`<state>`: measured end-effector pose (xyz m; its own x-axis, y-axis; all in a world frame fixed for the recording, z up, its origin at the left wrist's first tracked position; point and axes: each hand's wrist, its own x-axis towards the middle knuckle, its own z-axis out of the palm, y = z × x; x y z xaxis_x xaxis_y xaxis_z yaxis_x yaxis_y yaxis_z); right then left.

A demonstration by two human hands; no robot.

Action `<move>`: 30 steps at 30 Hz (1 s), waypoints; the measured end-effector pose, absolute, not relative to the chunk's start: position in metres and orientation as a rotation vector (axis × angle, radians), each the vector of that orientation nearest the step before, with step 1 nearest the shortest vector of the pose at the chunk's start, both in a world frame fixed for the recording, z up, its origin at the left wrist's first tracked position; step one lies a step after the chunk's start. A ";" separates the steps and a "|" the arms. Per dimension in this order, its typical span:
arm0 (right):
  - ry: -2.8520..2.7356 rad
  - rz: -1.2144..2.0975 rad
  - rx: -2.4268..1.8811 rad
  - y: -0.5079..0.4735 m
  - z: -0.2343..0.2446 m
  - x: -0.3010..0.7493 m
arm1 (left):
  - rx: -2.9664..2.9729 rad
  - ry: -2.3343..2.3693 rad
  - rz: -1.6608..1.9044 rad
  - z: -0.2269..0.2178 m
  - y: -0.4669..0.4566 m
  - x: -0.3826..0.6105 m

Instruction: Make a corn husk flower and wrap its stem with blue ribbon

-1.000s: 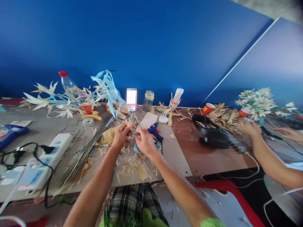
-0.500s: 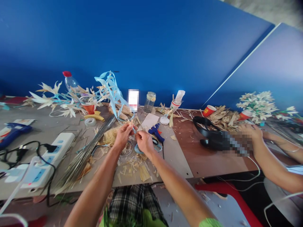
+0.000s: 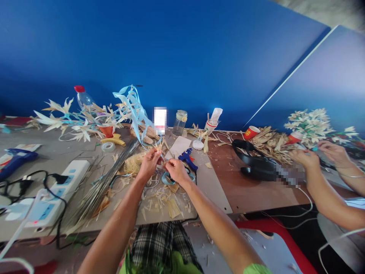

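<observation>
My left hand is pinched round the base of a small pale husk flower, whose narrow petals point up and away from me. Close on its right, my right hand is closed in a pinch by the flower's lower end. A bit of light blue ribbon shows between the two hands; its exact hold is too small to make out. Below the right hand lie a loop of blue ribbon and black-handled scissors, partly covered. A blue glue gun rests just beyond that hand.
Wire stems and a white power strip lie at left. Finished husk flowers, a glass jar and a roll of clear tape stand behind. A black headset lies at right, near another person's hands.
My right hand has turned slightly and its fingers now point more to the left, by the flower's base. My left hand stays put. The other person's hands have shifted and risen at right.
</observation>
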<state>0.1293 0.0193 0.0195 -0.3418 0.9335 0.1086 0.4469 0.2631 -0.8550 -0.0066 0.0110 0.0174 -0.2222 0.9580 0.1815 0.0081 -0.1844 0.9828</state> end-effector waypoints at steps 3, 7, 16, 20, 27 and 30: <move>-1.906 1.023 -1.270 0.021 0.020 0.141 | 1.199 1.281 1.518 0.018 0.011 -0.006; -1.914 0.836 -1.386 0.031 0.022 0.168 | 1.172 1.301 1.510 0.015 0.013 -0.005; -2.174 0.227 -1.975 0.054 0.019 0.211 | 1.089 1.278 1.513 0.010 0.016 -0.005; -2.281 0.223 -2.030 0.058 0.020 0.210 | 1.061 1.285 1.504 0.010 0.016 -0.005; -2.327 0.327 -1.927 0.072 0.014 0.212 | 1.040 1.270 1.506 0.010 0.015 -0.005; -2.215 0.401 -1.896 0.077 0.014 0.217 | 1.038 1.267 1.504 0.008 0.016 -0.006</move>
<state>0.2171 0.0765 0.0136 -0.1587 0.9870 -0.0252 0.9332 0.1416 -0.3303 -0.0058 0.0157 0.0080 -0.2570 0.9649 0.0546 -0.1098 -0.0853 0.9903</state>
